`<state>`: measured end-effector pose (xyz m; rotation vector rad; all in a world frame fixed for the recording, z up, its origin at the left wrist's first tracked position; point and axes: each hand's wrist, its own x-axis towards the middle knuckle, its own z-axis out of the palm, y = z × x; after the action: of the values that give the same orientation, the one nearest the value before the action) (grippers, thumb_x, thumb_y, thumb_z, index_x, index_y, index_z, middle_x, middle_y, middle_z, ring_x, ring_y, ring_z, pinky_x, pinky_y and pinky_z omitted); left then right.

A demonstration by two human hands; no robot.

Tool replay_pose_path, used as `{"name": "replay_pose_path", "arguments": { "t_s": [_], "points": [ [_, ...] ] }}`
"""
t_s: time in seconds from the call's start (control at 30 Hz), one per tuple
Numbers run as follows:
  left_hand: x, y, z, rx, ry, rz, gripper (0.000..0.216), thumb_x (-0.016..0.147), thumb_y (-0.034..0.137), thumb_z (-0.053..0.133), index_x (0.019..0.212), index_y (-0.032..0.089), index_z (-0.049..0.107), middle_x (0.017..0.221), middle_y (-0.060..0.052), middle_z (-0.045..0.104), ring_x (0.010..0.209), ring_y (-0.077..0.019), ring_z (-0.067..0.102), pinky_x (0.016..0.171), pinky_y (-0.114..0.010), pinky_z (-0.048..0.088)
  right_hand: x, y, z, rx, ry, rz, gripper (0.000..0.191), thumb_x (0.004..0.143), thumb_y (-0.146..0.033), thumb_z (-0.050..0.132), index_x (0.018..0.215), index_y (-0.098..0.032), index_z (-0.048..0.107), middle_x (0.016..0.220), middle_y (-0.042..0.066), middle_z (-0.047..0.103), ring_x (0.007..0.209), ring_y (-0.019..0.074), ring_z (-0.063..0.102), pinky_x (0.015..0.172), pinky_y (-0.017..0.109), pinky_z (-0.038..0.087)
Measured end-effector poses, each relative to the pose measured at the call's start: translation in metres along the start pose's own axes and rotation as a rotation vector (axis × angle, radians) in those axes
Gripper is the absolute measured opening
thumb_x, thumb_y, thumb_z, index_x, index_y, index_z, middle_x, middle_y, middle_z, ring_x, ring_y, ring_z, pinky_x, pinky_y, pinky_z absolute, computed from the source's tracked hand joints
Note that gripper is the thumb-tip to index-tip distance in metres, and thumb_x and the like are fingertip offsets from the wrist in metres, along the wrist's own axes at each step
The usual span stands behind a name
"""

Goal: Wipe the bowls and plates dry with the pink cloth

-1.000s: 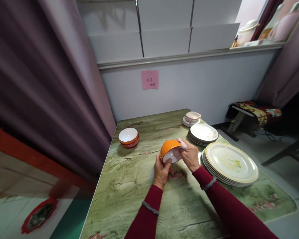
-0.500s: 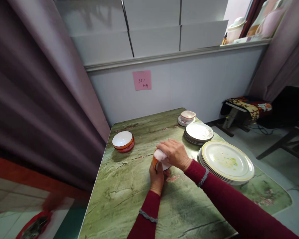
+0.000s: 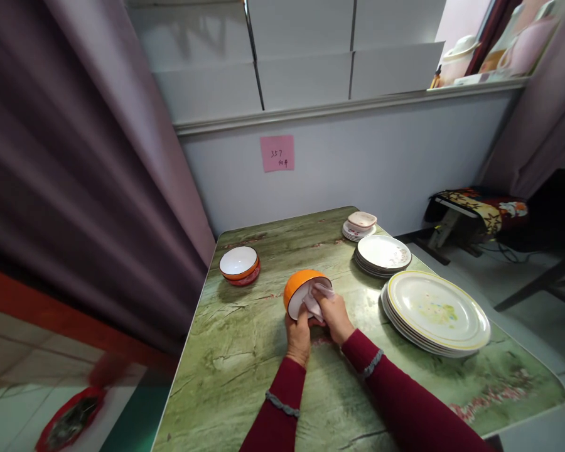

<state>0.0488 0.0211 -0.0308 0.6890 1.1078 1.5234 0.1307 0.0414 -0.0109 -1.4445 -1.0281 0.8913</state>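
An orange bowl [image 3: 297, 284] with a white inside and dark rim is tilted on its side above the table, its mouth facing down toward me. My left hand [image 3: 299, 339] grips its near edge, the thumb over the rim. My right hand [image 3: 336, 317] is closed on a pale pink cloth [image 3: 315, 300], pressed against the bowl's inner side. The right fingertips are partly hidden by the cloth. To the left stand two stacked bowls, an orange bowl [image 3: 239, 262] on top of a red bowl [image 3: 247, 278].
Along the table's right side are a stack of large oval plates [image 3: 437, 311], a stack of round plates [image 3: 383, 252] and small saucers [image 3: 353, 233] topped by a small squarish dish [image 3: 361, 220]. The green marbled table [image 3: 235, 358] meets a wall with a pink note [image 3: 277, 153].
The right hand with the cloth has moved from over the bowl's outside and rim to its inside. The bowl has turned, so more of its orange outside and white inside shows.
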Motion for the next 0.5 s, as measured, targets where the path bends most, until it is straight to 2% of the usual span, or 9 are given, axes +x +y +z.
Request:
{"name": "replay_pose_path", "arguments": {
  "t_s": [0.17, 0.23, 0.3, 0.33, 0.4, 0.5],
  "points": [
    [-0.008, 0.007, 0.001, 0.212, -0.177, -0.052, 0.044, 0.068, 0.055, 0.078, 0.08, 0.014, 0.068, 0.057, -0.005, 0.068, 0.041, -0.0181, 0.062, 0.039, -0.026, 0.052, 0.008, -0.007, -0.024, -0.07, 0.032, -0.051, 0.046, 0.081, -0.051, 0.055, 0.1, -0.015, 0.076, 0.078, 0.006, 0.076, 0.069, 0.0213, 0.066, 0.06, 0.028, 0.049],
    [-0.009, 0.009, 0.0, 0.243, -0.175, -0.011, 0.048, 0.07, 0.056, 0.077, 0.091, 0.015, 0.066, 0.058, -0.002, 0.067, 0.039, -0.0166, 0.059, 0.036, -0.026, 0.049, 0.014, -0.017, -0.04, -0.134, 0.03, -0.111, 0.036, 0.081, -0.045, 0.057, 0.095, -0.018, 0.077, 0.079, 0.005, 0.076, 0.074, 0.0225, 0.066, 0.066, 0.029, 0.048],
    [-0.01, 0.009, -0.002, 0.251, -0.162, 0.058, 0.052, 0.072, 0.056, 0.076, 0.106, 0.019, 0.061, 0.061, 0.002, 0.066, 0.039, -0.0153, 0.058, 0.035, -0.025, 0.047, 0.019, -0.031, -0.056, -0.225, 0.006, -0.209, 0.027, 0.078, -0.034, 0.062, 0.097, -0.021, 0.077, 0.088, 0.005, 0.077, 0.083, 0.0237, 0.066, 0.073, 0.029, 0.046],
    [-0.01, 0.008, -0.003, 0.267, -0.166, 0.082, 0.052, 0.074, 0.056, 0.075, 0.11, 0.02, 0.059, 0.06, 0.004, 0.065, 0.038, -0.0149, 0.057, 0.034, -0.024, 0.045, 0.02, -0.039, -0.062, -0.311, -0.02, -0.298, 0.029, 0.077, -0.026, 0.063, 0.102, -0.022, 0.076, 0.095, 0.006, 0.076, 0.088, 0.0238, 0.066, 0.076, 0.029, 0.045],
    [-0.01, 0.007, -0.004, 0.323, -0.189, 0.091, 0.05, 0.076, 0.055, 0.073, 0.11, 0.021, 0.058, 0.053, 0.005, 0.061, 0.036, -0.0146, 0.055, 0.033, -0.023, 0.042, 0.021, -0.057, -0.07, -0.645, -0.111, -0.589, 0.034, 0.078, -0.017, 0.061, 0.11, -0.022, 0.072, 0.103, 0.007, 0.075, 0.091, 0.0228, 0.065, 0.076, 0.028, 0.044],
    [-0.012, 0.005, -0.005, 0.351, -0.212, 0.022, 0.049, 0.074, 0.056, 0.075, 0.102, 0.018, 0.063, 0.046, 0.004, 0.059, 0.033, -0.0144, 0.053, 0.032, -0.022, 0.037, 0.02, -0.082, -0.069, -1.052, -0.244, -0.961, 0.024, 0.088, -0.015, 0.057, 0.109, -0.019, 0.069, 0.097, 0.009, 0.073, 0.085, 0.0209, 0.064, 0.072, 0.028, 0.042]
  ]
}}
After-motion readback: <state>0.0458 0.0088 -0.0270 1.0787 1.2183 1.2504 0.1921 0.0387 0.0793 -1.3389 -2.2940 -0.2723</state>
